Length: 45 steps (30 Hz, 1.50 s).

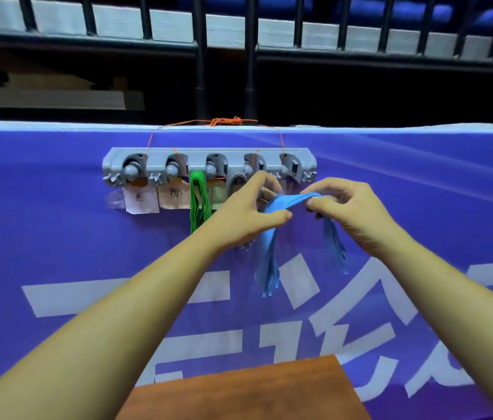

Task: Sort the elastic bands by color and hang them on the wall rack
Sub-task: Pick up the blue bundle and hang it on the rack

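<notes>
While both forearms reach forward, green elastic bands (198, 204) hang from the grey plastic wall rack (160, 155), just left of the left hand (239, 216). Its curled fingers pinch a bunch of light blue elastic bands (284, 200), and the right hand (351, 210) pinches the bunch's other end.

One grey rack (209, 153), five holders (131, 169); below it two clear paper labels (142, 202), one green band bunch (198, 204), one blue bunch (269, 247).

rack (196, 155): grey, on purple banner (57, 253) | green bands (198, 204) hang near middle | paper labels (142, 202) below
</notes>
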### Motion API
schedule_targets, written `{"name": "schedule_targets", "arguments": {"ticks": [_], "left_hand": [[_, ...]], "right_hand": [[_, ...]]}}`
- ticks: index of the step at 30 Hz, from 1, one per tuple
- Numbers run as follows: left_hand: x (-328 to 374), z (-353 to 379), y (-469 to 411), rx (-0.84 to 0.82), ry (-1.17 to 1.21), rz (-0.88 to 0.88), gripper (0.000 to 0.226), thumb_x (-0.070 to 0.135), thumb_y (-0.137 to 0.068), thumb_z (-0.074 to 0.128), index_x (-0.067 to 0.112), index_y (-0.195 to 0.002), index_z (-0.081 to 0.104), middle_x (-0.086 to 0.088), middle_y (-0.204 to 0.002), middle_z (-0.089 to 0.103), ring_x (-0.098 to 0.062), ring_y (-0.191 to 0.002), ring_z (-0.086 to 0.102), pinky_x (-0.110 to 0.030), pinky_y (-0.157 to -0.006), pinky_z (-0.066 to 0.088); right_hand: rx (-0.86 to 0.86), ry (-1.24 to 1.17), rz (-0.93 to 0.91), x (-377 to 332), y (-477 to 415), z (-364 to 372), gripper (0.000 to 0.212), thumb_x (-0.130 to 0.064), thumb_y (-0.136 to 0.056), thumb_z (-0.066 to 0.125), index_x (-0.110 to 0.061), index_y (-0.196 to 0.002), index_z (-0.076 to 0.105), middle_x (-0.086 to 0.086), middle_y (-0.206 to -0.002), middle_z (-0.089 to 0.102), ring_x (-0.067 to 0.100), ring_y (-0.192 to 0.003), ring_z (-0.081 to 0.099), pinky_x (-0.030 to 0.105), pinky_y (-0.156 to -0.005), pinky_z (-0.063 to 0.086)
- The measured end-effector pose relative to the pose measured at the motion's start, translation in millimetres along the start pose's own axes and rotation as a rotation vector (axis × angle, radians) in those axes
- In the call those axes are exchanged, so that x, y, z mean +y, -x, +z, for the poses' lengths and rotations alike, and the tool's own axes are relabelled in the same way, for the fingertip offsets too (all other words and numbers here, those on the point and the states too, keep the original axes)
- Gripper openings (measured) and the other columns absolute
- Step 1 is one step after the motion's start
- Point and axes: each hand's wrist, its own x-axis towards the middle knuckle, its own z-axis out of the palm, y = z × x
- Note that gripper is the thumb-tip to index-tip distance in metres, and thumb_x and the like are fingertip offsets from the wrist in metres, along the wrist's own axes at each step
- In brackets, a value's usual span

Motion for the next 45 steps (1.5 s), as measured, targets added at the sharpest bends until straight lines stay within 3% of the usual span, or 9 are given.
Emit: {"name": "schedule_targets", "arguments": {"ticks": [6,9,15,21,30,33,35,39,45], "left_hand": [[6.8,19.1,-30.8,0.290,0.062,-0.062,0.022,0.025,-0.084,0.073,0.019,-0.097,0.057,0.002,-0.092,0.067,-0.001,-0.071,0.060,-0.011,-0.065,0.044],[2.9,24.2,-40.0,0.412,0.034,-0.073,0.020,0.026,-0.085,0.071,0.021,-0.097,0.056,0.003,-0.093,0.069,-0.004,-0.075,0.064,-0.014,-0.065,0.046],[-12.0,29.8,-55.0,0.602,-0.150,-0.073,0.014,0.022,-0.089,0.064,0.018,-0.102,0.059,0.000,-0.091,0.067,-0.016,-0.082,0.061,-0.030,-0.075,0.049],[-30.6,33.7,-59.6,0.569,-0.393,-0.090,0.019,0.011,-0.089,0.059,0.014,-0.104,0.069,-0.003,-0.096,0.072,-0.017,-0.085,0.062,-0.023,-0.074,0.043],[-21.7,36.5,-72.3,0.623,-0.449,0.017,0.021,0.012,-0.095,0.053,0.011,-0.110,0.068,-0.010,-0.098,0.073,-0.027,-0.093,0.065,-0.040,-0.081,0.051],[-18.2,35.5,-74.9,0.501,-0.545,-0.030,0.019,0.012,-0.097,0.050,0.009,-0.106,0.067,-0.004,-0.082,0.065,-0.021,-0.079,0.060,-0.027,-0.067,0.047],[-22.5,34.3,-71.5,0.439,-0.592,-0.022,0.021,0.012,-0.095,0.053,0.011,-0.112,0.065,-0.007,-0.092,0.067,-0.027,-0.087,0.061,-0.035,-0.072,0.047],[-37.7,33.8,-62.2,0.381,-0.588,-0.057,0.040,0.010,-0.089,0.056,0.012,-0.129,0.053,-0.011,-0.117,0.066,-0.032,-0.110,0.059,-0.046,-0.088,0.048],[-39.8,33.4,-63.9,0.522,-0.363,-0.052,0.038,0.005,-0.088,0.050,0.014,-0.122,0.064,-0.007,-0.114,0.071,-0.022,-0.104,0.065,-0.031,-0.090,0.050]], "right_hand": [[0.151,-0.003,-0.023,15.3,-27.0,1.8,0.014,-0.028,-0.084,0.065,-0.026,-0.093,0.075,0.018,-0.087,0.072,0.048,-0.085,0.061,0.057,-0.081,0.051],[0.171,-0.005,-0.026,15.2,-41.7,10.7,0.015,-0.019,-0.089,0.061,-0.023,-0.096,0.075,0.009,-0.085,0.074,0.028,-0.079,0.069,0.050,-0.081,0.054],[0.221,0.051,-0.061,24.6,-66.2,30.1,0.023,-0.014,-0.091,0.056,-0.025,-0.098,0.075,-0.018,-0.068,0.069,-0.005,-0.060,0.060,0.014,-0.063,0.047],[0.216,0.215,-0.046,56.3,-65.1,42.8,0.030,-0.014,-0.091,0.053,-0.027,-0.112,0.071,-0.008,-0.099,0.073,0.010,-0.091,0.066,0.030,-0.084,0.054],[0.372,0.273,-0.122,59.9,-72.2,44.3,0.031,-0.009,-0.093,0.050,-0.017,-0.114,0.071,-0.006,-0.097,0.068,0.007,-0.087,0.057,0.015,-0.077,0.041],[0.342,0.376,-0.076,67.8,-70.4,43.9,0.025,-0.011,-0.090,0.050,-0.016,-0.098,0.073,-0.004,-0.078,0.063,0.015,-0.075,0.053,0.024,-0.063,0.036],[0.308,0.391,-0.058,73.2,-65.8,43.5,0.021,-0.012,-0.090,0.051,-0.016,-0.094,0.072,-0.001,-0.079,0.065,0.018,-0.076,0.056,0.031,-0.065,0.042],[0.259,0.370,-0.041,73.4,-64.4,45.5,0.019,-0.014,-0.090,0.053,-0.018,-0.095,0.071,-0.002,-0.086,0.069,0.016,-0.082,0.061,0.034,-0.075,0.051],[0.162,0.150,-0.051,70.3,-69.0,44.5,0.032,-0.015,-0.087,0.063,-0.028,-0.117,0.065,-0.012,-0.105,0.070,0.002,-0.101,0.063,0.023,-0.089,0.052]]}}
